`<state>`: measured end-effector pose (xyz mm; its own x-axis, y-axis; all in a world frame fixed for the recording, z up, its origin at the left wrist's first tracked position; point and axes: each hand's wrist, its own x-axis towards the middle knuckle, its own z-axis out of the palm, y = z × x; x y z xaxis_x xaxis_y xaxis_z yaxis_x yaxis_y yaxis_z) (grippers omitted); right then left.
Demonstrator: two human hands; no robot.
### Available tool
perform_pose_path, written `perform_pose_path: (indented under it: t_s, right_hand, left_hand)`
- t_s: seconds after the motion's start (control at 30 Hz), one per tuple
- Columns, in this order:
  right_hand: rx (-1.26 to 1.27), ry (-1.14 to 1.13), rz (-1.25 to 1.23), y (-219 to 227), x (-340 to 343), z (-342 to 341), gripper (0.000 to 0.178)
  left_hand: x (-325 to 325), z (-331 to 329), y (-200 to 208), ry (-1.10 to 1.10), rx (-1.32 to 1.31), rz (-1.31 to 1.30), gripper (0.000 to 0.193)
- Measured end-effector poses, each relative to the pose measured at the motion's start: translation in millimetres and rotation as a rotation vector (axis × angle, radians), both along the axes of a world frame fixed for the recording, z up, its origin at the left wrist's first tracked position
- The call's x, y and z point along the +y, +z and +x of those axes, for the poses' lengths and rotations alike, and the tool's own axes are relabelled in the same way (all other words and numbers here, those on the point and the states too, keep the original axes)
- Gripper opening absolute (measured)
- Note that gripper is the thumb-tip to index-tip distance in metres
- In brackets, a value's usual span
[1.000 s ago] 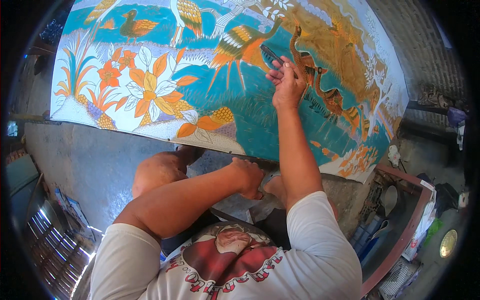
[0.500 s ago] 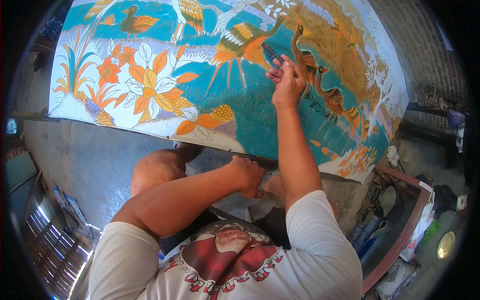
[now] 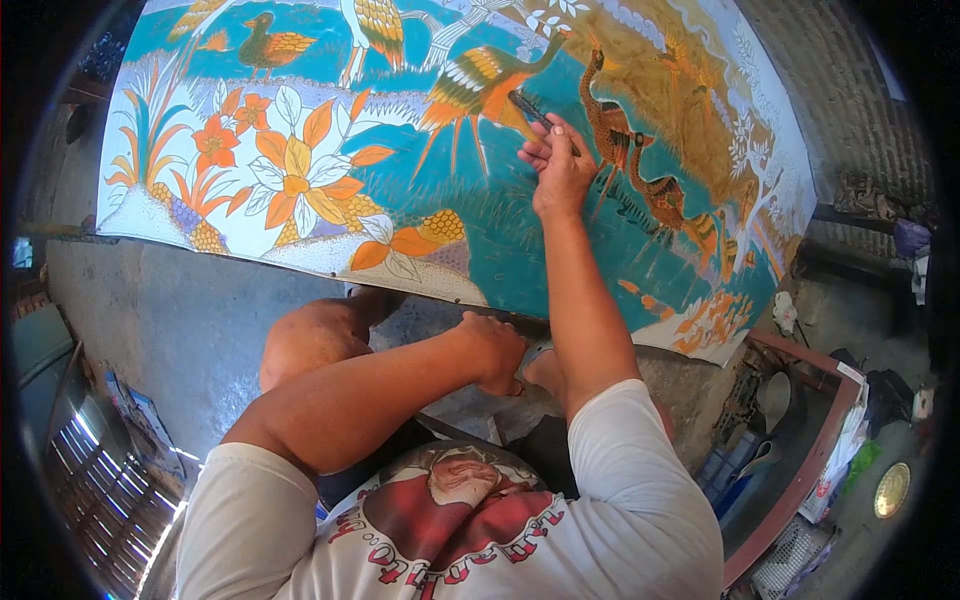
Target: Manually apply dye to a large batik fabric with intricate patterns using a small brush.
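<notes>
A large painted panel [image 3: 530, 235] with birds, flowers and teal water spreads out before me. My right hand [image 3: 560, 170] is over its middle, fingers closed around a slim black brush [image 3: 532, 110]. The brush's dark head lies over the orange bird [image 3: 490, 85]; whether it touches the surface I cannot tell. Two brown long-necked birds [image 3: 640, 170] are painted just right of that hand. Below the panel's near edge, my left hand [image 3: 493, 352] rests by my legs with its fingers curled in. Nothing shows in it, though its palm is hidden.
A reddish wooden frame [image 3: 835, 440] stands at the right, with papers and odds and ends around it. A round gold-coloured lid or dish [image 3: 892, 490] lies beyond it. Grey concrete floor [image 3: 170, 310] shows at the left, near a slatted surface [image 3: 105, 500].
My right hand has moved a little left and down across the panel, taking the brush with it. My left hand has stayed in place.
</notes>
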<state>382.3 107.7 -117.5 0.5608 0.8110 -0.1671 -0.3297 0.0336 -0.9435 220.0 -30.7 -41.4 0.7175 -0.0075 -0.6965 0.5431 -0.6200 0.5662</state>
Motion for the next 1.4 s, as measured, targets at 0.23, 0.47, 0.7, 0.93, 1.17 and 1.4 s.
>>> perform_pose_path:
  t_s: [0.23, 0.47, 0.7, 0.93, 1.17, 1.4]
  right_hand:
    - [-0.008, 0.024, -0.002, -2.6, -0.6, 2.4, 0.034]
    - [-0.057, 0.017, -0.016, -1.4, -5.6, 4.0, 0.031]
    - [-0.002, -0.064, 0.018, 31.9, -28.6, 14.6, 0.025]
    - [0.121, -0.074, 0.093, 110.3, -145.1, 96.6, 0.030]
    - [0.059, -0.478, 0.032, 137.5, -406.3, 193.1, 0.033]
    - [0.053, -1.071, -0.478, 64.6, -755.9, 166.4, 0.043]
  left_hand:
    - [1.0, -0.2, 1.2, -0.017, -0.046, 0.030, 0.069]
    - [1.8, 2.4, 0.3, -0.016, -0.055, 0.023, 0.070]
    - [13.3, 9.2, -2.6, -0.003, -0.015, -0.027, 0.072]
    - [24.0, 17.4, -4.8, 0.031, -0.101, 0.001, 0.079]
    - [23.9, 13.2, -21.1, 0.051, -0.174, 0.052, 0.085]
    - [2.8, 10.8, -62.2, -0.004, -0.144, 0.123, 0.078]
